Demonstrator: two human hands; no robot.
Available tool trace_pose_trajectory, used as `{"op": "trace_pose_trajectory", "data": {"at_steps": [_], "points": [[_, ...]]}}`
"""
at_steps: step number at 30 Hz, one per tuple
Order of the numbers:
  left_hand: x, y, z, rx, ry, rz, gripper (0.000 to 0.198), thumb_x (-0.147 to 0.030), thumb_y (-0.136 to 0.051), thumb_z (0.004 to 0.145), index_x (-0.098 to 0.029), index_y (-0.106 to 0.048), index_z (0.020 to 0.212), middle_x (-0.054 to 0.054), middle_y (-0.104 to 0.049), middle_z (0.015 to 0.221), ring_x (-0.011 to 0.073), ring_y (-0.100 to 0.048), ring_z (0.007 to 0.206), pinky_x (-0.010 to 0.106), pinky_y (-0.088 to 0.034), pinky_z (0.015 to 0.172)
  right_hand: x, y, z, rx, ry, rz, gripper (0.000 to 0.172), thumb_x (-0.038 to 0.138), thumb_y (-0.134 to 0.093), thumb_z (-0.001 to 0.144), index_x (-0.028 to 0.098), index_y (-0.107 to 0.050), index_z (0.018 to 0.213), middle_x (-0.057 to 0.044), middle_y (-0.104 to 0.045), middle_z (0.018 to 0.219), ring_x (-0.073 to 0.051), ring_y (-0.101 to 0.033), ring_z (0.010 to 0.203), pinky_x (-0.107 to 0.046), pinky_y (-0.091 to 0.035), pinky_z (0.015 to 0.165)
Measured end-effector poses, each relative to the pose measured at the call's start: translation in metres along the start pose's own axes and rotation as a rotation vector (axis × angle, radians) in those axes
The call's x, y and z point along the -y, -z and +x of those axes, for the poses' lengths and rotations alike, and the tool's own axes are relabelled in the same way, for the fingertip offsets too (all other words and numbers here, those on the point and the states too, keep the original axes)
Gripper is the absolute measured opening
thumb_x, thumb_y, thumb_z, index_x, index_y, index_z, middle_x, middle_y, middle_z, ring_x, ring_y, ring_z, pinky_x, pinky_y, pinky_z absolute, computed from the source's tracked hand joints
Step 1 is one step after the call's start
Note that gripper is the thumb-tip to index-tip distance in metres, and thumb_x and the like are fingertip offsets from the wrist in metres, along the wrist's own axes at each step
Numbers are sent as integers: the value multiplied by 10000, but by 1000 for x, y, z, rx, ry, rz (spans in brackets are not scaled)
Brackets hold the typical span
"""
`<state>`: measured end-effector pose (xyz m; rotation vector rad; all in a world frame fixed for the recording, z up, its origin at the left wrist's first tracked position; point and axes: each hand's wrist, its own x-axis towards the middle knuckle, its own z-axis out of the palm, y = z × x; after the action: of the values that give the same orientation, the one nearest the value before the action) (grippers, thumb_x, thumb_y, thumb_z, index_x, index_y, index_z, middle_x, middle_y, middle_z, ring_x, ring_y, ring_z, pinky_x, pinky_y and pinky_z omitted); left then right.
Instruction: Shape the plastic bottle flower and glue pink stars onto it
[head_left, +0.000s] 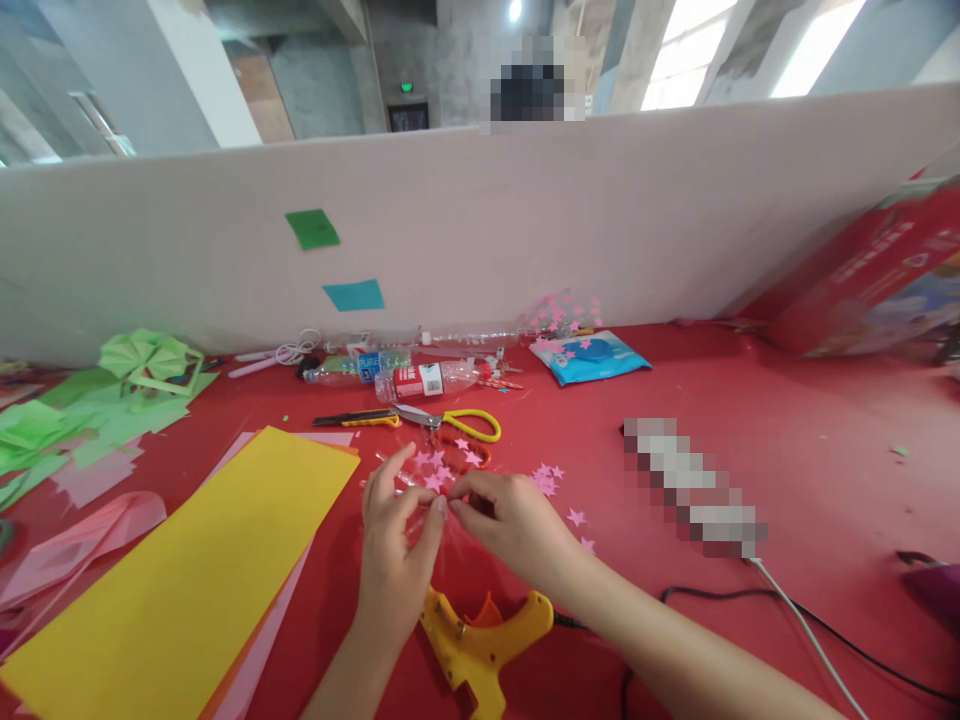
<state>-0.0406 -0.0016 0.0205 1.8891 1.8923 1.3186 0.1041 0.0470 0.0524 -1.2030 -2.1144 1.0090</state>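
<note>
My left hand (401,525) and my right hand (504,512) meet at the middle of the red table, thumbs and index fingertips pinched together on a small red thing. A clear plastic piece with pink stars (436,468) lies at the fingertips; its full shape is hard to make out. Just beyond are yellow-handled scissors (472,424) and a yellow cutter (358,418). More pink stars (547,479) are scattered right of my right hand. Nearer to me, between my forearms, lies a yellow glue gun (487,645).
Yellow paper (195,570) and green paper scraps (135,400) cover the left. Plastic bottles (424,380) and a blue wipes pack (592,357) line the white partition (465,220). A blurred object (694,485) and cables are at right; a head shows beyond.
</note>
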Motion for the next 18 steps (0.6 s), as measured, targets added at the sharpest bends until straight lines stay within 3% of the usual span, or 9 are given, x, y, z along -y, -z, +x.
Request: {"op": "trace_pose_trajectory", "data": {"at_steps": [11, 18], "points": [[2, -6, -2, -43, -53, -19, 162, -253, -486, 882, -208, -562, 747, 76, -427, 1422, 280, -332, 1339, 540, -338, 1037, 0, -2, 0, 4, 8, -35, 161, 148, -531, 801, 195, -685, 801, 16, -646, 651, -102, -517, 551, -204, -308, 530], [8, -7, -1, -27, -19, -47, 172, -309, -482, 889, -220, -579, 778, 71, -438, 1413, 279, -383, 1299, 529, -354, 1024, 1, -1, 0, -25, 13, -38, 155, 141, -537, 805, 185, -684, 821, 16, -643, 643, -95, -514, 532, -201, -315, 528]]}}
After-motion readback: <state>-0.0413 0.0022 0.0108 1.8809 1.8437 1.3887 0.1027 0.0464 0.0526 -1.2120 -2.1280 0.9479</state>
